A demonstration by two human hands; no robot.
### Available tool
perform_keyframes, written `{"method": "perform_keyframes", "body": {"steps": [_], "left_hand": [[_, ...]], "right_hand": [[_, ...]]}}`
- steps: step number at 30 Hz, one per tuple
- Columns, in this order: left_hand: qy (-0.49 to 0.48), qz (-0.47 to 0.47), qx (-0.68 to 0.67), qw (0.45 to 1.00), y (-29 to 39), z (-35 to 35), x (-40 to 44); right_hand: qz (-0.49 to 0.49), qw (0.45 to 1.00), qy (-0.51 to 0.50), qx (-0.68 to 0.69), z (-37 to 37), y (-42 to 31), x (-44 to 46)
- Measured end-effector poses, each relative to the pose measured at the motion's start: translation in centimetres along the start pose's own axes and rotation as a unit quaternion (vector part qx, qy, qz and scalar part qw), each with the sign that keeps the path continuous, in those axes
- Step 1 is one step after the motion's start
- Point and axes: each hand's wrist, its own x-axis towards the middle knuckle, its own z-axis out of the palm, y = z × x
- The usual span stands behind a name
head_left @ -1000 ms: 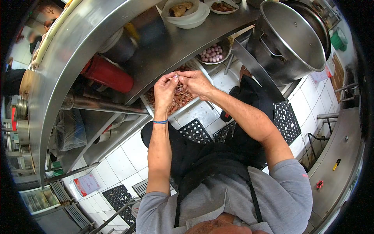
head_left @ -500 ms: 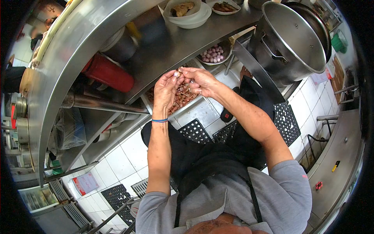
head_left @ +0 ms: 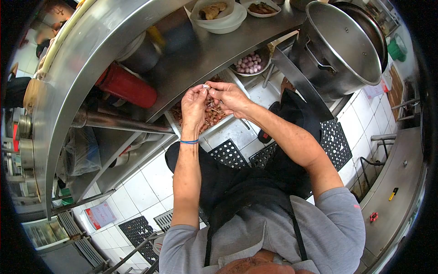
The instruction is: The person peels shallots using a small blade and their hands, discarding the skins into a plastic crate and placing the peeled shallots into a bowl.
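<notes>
A small shallot (head_left: 206,86) is pinched at the fingertips of my left hand (head_left: 193,108), which is closed. My right hand (head_left: 232,99) is closed too, its thumb and fingers pressed on the same shallot from the right. Whether my right hand also has a small tool in it, I cannot make out. Beneath both hands stands a white basket (head_left: 230,118) with reddish-brown shallots and loose skins (head_left: 213,115) in it. Just beyond lies a metal bowl (head_left: 267,55) of peeled, pinkish-purple shallots (head_left: 249,63), partly under the steel counter.
A steel counter (head_left: 214,55) runs above the basket, with white bowls of food (head_left: 222,26) on it. To the right stands a large steel pot (head_left: 335,55). A red cylindrical container (head_left: 125,85) sits on the left. Black perforated mats (head_left: 228,154) lie on white floor tiles.
Both hands have dipped slightly toward me with the shallot, staying together over the basket. My right fingers have shifted closer against it.
</notes>
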Motion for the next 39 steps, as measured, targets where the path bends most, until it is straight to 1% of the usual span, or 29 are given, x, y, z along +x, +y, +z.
{"method": "perform_keyframes", "body": {"steps": [1, 3, 5, 6, 8, 10, 13, 21, 25, 28, 31, 34, 36, 39], "left_hand": [[0.006, 0.009, 0.012, 1.0, -0.1, 0.0, 0.0], [0.017, 0.027, 0.036, 0.999, -0.2, 0.0, 0.0], [0.012, 0.02, 0.06, 0.998, 0.0, -0.2, -0.1], [0.009, 0.016, 0.071, 0.997, 0.2, -0.1, -0.1], [0.012, 0.009, 0.071, 0.997, 0.5, 0.2, -0.2], [0.014, 0.008, 0.074, 0.997, 0.8, 0.2, -0.2], [0.005, 0.011, 0.076, 0.997, 0.8, 0.2, -0.2], [-0.028, 0.012, 0.032, 0.999, 1.0, -0.1, -0.1], [-0.051, -0.02, -0.019, 0.998, 1.1, -0.6, 0.1], [-0.054, -0.047, -0.051, 0.996, 1.3, -0.7, 0.1], [-0.043, -0.059, -0.071, 0.995, 1.3, -0.4, 0.2], [-0.042, -0.052, -0.069, 0.995, 1.1, -0.4, 0.3], [-0.041, -0.041, -0.061, 0.996, 0.6, -0.7, 0.3], [-0.043, -0.056, -0.07, 0.995, 0.7, -0.9, 0.4]], "right_hand": [[-0.008, 1.0, 0.002, -0.002, 0.0, 0.2, 0.1], [-0.082, 0.991, 0.046, -0.099, 0.5, 0.6, 0.4], [-0.129, 0.978, 0.061, -0.15, 0.4, 1.4, 1.1], [-0.141, 0.977, 0.055, -0.153, 0.3, 1.4, 1.5], [-0.101, 0.988, 0.042, -0.112, -0.2, 1.6, 1.6], [0.003, 0.999, 0.028, -0.021, 0.4, -0.6, -0.3], [0.027, 1.0, 0.001, 0.016, -0.1, -0.7, -0.1], [0.071, 0.989, -0.057, 0.117, -1.3, -0.8, 0.6], [0.093, 0.979, -0.087, 0.158, -1.7, -1.0, 0.6], [0.099, 0.976, -0.083, 0.175, -2.1, -1.0, 1.0], [0.077, 0.986, -0.047, 0.139, -1.7, -0.9, 0.6], [0.057, 0.996, -0.036, 0.055, -1.2, -1.1, 0.1], [0.062, 0.996, -0.041, 0.053, -1.2, -1.2, 0.0], [0.066, 0.994, -0.037, 0.084, -1.2, -1.2, 0.0]]}}
